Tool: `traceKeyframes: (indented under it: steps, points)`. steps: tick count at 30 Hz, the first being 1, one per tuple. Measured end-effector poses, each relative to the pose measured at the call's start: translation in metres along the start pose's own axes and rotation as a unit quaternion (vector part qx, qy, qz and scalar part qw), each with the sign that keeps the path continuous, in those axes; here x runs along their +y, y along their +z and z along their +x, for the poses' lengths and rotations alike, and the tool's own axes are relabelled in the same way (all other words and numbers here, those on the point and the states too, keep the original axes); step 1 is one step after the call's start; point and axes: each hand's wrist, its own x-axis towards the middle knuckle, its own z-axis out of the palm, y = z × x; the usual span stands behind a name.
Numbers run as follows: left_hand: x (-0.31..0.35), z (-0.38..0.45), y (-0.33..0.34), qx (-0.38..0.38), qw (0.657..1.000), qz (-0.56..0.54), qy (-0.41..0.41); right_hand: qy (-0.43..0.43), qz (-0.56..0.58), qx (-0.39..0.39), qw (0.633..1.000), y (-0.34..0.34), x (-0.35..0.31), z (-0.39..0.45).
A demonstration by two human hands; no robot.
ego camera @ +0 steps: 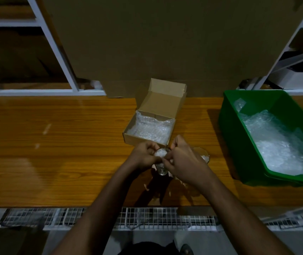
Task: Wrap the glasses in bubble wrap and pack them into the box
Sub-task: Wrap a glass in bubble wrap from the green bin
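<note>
A small clear drinking glass (160,162) stands upright on the brown wooden table (55,153), mouth up, long axis vertical, a wad of bubble wrap (160,153) in its mouth. It sits directly between the two hands: the left hand (144,158) curls round its left side, the right hand (183,162) pinches the wrap at its rim. Just beyond the grip lies the open cardboard box (152,124), lined with bubble wrap. A second clear glass (203,156) stands just right of the right hand, a green plastic bin (257,144) farther right.

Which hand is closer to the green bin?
Right. The right hand lies between the green bin and the left hand; both grip the glass.
</note>
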Motion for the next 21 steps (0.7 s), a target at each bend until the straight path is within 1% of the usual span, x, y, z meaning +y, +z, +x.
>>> traceKeyframes:
  steps: [3,6,10,12,13,15,16,18,19,20,21]
  points:
    - [-0.008,-0.008,-0.006,-0.028,0.997,-0.070,0.008,0.032,-0.020,-0.005,0.999,-0.005,-0.003,0.010]
    - [-0.017,-0.015,-0.006,-0.047,0.994,-0.092,0.040,0.078,-0.024,-0.021,0.996,-0.007,-0.007,0.024]
    - [-0.027,-0.024,-0.001,-0.014,0.988,-0.142,0.062,0.120,-0.070,0.000,0.990,0.004,-0.017,0.033]
    - [-0.028,-0.027,0.001,-0.015,0.983,-0.174,0.059,0.124,-0.081,0.004,0.989,0.004,-0.015,0.033]
    - [-0.027,-0.029,0.002,-0.015,0.982,-0.179,0.059,0.119,-0.065,0.002,0.991,0.000,-0.011,0.031]
    - [-0.026,-0.031,0.003,-0.012,0.982,-0.176,0.067,0.096,0.020,0.006,0.995,-0.011,0.000,0.024]
    - [-0.028,-0.030,0.003,-0.014,0.981,-0.181,0.072,0.084,0.079,0.030,0.993,-0.019,0.007,0.018]
    - [-0.031,-0.030,0.003,-0.018,0.979,-0.191,0.074,0.083,0.196,0.130,0.968,-0.031,0.021,0.003]
    - [-0.033,-0.031,0.003,-0.016,0.980,-0.186,0.073,0.088,0.229,0.187,0.951,-0.032,0.031,-0.006]
    - [-0.036,-0.031,0.003,-0.012,0.982,-0.172,0.074,0.097,0.244,0.222,0.939,-0.030,0.041,-0.014]
    - [-0.038,-0.031,0.004,-0.008,0.985,-0.157,0.075,0.106,0.250,0.233,0.934,-0.026,0.051,-0.022]
